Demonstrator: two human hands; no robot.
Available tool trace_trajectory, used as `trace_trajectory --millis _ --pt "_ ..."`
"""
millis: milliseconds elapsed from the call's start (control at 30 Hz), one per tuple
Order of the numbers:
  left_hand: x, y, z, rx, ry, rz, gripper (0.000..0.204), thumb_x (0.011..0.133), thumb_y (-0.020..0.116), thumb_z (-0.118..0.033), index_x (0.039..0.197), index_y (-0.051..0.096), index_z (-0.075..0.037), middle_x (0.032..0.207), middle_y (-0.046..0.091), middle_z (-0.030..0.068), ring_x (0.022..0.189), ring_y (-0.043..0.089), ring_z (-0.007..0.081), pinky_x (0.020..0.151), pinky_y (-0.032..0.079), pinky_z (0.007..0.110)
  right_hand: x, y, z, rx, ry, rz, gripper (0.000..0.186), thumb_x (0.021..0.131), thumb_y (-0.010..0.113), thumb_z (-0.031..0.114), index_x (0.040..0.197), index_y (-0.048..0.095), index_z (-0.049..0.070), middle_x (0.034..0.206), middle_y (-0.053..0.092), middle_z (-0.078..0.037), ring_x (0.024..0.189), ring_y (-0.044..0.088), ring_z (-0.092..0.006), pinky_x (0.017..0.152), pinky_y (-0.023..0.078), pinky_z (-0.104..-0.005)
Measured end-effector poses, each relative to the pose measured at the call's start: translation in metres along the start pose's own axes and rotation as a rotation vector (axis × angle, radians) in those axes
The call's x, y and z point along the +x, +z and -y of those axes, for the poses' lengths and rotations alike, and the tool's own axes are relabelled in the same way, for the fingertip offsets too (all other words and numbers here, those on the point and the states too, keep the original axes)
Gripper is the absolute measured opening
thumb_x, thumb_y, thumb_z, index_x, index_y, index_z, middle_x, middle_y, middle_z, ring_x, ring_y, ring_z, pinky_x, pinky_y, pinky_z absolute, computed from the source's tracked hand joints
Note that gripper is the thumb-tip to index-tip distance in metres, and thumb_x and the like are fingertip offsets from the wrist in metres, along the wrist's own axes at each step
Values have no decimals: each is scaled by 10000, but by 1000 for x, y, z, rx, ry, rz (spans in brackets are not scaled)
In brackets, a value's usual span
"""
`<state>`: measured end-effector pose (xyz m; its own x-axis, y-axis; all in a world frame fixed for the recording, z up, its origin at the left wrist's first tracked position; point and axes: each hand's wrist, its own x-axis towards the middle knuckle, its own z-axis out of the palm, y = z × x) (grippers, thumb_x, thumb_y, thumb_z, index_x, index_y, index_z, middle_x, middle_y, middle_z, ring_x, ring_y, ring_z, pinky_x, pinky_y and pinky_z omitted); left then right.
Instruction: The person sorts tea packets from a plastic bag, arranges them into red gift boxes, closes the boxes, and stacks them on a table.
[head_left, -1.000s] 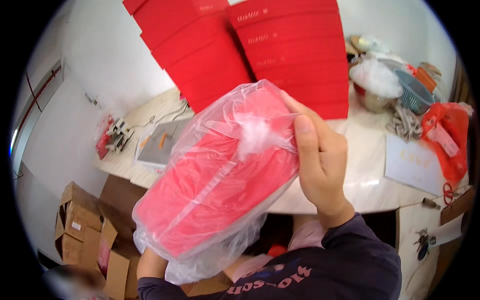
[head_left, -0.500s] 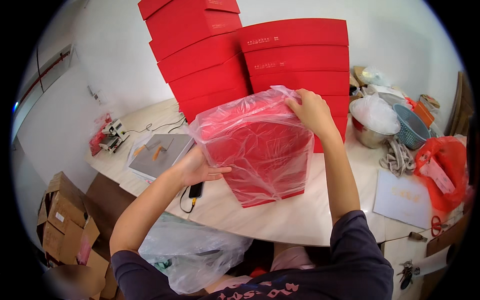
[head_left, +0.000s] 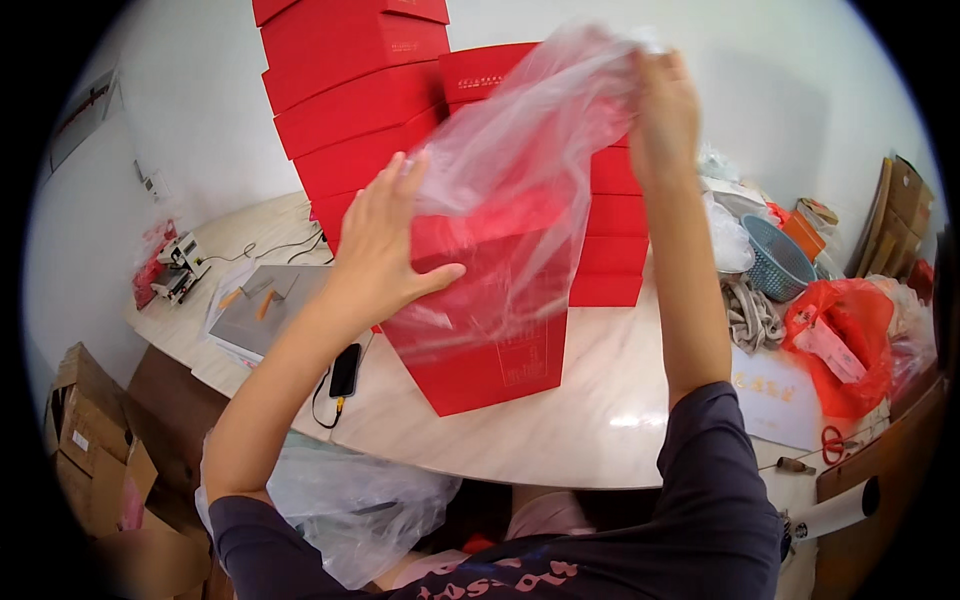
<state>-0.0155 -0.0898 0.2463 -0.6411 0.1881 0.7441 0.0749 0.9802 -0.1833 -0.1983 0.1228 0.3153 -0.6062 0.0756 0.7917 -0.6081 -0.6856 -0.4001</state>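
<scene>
A red box (head_left: pixel 470 375) stands upright on the table in front of me, its lower front bare and showing pale printing. A clear plastic bag (head_left: pixel 545 120) covers its upper part and stretches up to the right. My right hand (head_left: pixel 665 115) is raised high, closed on a gathered end of the bag and smeared a little by motion. Against the left side of the box and bag lies my left hand (head_left: pixel 380 240), its fingers spread and thumb out across the front. Whether its palm presses the plastic or the box is hidden.
Tall stacks of red boxes (head_left: pixel 360 100) stand behind. On the left are a grey board (head_left: pixel 265 325), a phone (head_left: pixel 345 370) with a cable and a small machine (head_left: pixel 182 265). At right are a blue basket (head_left: pixel 778 258), a red plastic bag (head_left: pixel 845 335) and scissors (head_left: pixel 831 445).
My right hand has risen, pulling the bag upward so the box's lower part is uncovered. My left hand has moved up from the bag's lower left edge and spread its fingers.
</scene>
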Motion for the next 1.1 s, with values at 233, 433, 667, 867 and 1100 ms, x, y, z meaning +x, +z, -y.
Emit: trace_trajectory --millis 233,433,667,867,1100 --pt "67 33 -2 -946 -247 -48 533 910 575 -297 1354 407 -54 1223 568 132 1074 585 245 905 482 362 -43 -23 78 48 -326 298 285 893 547 176 1138 529 32 1002 621 -99 869 605 -199 752 497 -338" --pt "70 33 -70 -1813 -647 141 396 970 474 -240 1292 455 -10 1207 559 109 1113 562 215 939 464 363 -104 -25 11 -805 -385 380 551 670 719 143 1191 538 135 1079 590 -156 890 628 -321 723 525 -401" --pt "12 28 -69 -1154 -327 -68 353 954 479 -178 1258 459 -1 1111 556 112 1002 560 190 906 434 323 -42 -226 -29 -1279 -546 -229 467 656 564 -64 1116 533 15 1037 572 -179 970 552 -346 851 448 -402" --pt "-85 23 -21 -1048 -460 -64 151 969 441 -127 1013 523 -8 788 552 81 692 547 139 746 458 270 -48 -369 -71 -1658 -522 -648 300 738 529 -26 1035 560 4 1006 566 -165 997 526 -405 862 433 -455" --pt "-164 17 7 -832 -839 -51 159 987 447 -166 1029 530 -36 766 484 21 723 469 103 684 399 243 -31 -417 -194 -1878 642 435 261 817 536 246 894 691 50 1006 652 -213 960 592 -413 862 452 -459"
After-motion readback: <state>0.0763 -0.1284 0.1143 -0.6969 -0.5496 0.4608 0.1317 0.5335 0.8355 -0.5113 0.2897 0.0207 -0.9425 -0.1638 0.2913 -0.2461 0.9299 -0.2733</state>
